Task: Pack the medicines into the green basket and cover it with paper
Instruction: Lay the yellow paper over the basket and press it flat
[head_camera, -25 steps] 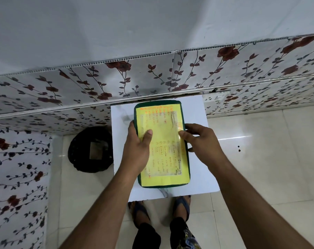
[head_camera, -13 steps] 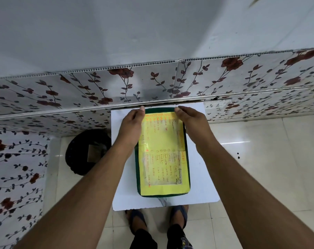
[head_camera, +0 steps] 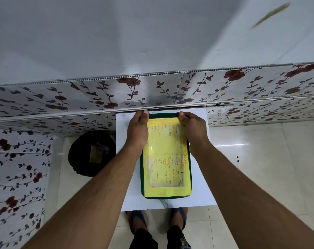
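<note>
Floral wall panels (head_camera: 98, 97) with dark red roses and trailing vines run across the middle of the frame, under a plain grey wall that fills the top; below them, pushed against the panels, sits a small white table (head_camera: 201, 186) on a pale tiled floor (head_camera: 260, 159); the green basket (head_camera: 141, 177) stands lengthwise at the centre of that table, and only its dark green rim shows, because a yellow paper (head_camera: 163, 159) with handwritten lines lies over its whole top; my left hand (head_camera: 137, 130) is at the far left corner of the basket, near the wall, thumb and fingers pinching the corner of the paper where it meets the rim; my right hand (head_camera: 194, 128) is at the far right corner, thumb on top of the paper and fingers curled over the edge, gripping that corner in the same way; both forearms stretch in from the bottom corners of the frame; the medicines are hidden from me under the sheet; to the left of the table, on the floor, is a round black bin (head_camera: 92, 153) with something flat inside; at the bottom centre my feet in dark sandals (head_camera: 137, 220) show just past the table's near edge.
</note>
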The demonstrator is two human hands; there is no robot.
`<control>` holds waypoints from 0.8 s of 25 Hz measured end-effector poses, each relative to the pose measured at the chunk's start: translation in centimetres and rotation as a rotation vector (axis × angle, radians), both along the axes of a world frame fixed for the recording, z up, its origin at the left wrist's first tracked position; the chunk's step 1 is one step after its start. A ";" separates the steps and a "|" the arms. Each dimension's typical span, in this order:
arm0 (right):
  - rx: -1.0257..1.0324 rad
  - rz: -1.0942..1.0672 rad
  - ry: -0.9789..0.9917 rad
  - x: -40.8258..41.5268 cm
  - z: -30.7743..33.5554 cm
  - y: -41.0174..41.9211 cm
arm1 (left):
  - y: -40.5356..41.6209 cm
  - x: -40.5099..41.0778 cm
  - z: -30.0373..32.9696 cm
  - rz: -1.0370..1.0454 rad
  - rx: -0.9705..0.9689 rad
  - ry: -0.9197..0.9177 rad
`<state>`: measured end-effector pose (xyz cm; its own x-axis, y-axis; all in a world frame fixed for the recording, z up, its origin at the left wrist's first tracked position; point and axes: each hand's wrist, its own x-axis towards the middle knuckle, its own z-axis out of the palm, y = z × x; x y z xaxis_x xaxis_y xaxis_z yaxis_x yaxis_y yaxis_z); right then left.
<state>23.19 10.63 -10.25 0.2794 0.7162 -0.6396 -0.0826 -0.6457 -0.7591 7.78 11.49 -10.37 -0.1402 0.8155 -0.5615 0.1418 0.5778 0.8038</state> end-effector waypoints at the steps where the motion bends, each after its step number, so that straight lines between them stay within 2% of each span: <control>1: 0.012 0.023 0.014 0.2 0.3 -0.5 | -0.2 -0.1 0.3 -0.010 -0.017 0.009; 5: -0.029 0.127 -0.037 1.8 1.1 -4.6 | -4.2 -1.9 2.3 -0.009 -0.072 0.011; 9: -0.024 0.214 0.015 1.6 1.6 -8.2 | -9.1 -3.1 2.6 -0.155 -0.130 0.012; 16: -0.042 0.119 0.000 1.5 0.5 -8.1 | -9.0 -2.5 1.0 0.003 -0.102 0.069; 20: -0.020 0.174 0.030 1.8 1.2 -8.4 | -9.7 -3.4 1.7 -0.029 -0.134 -0.029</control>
<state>25.00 2.24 -9.06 0.1328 0.7389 -0.6605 0.0095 -0.6674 -0.7447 4.42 1.81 -8.64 -0.0998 0.7366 -0.6690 0.1381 0.6761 0.7238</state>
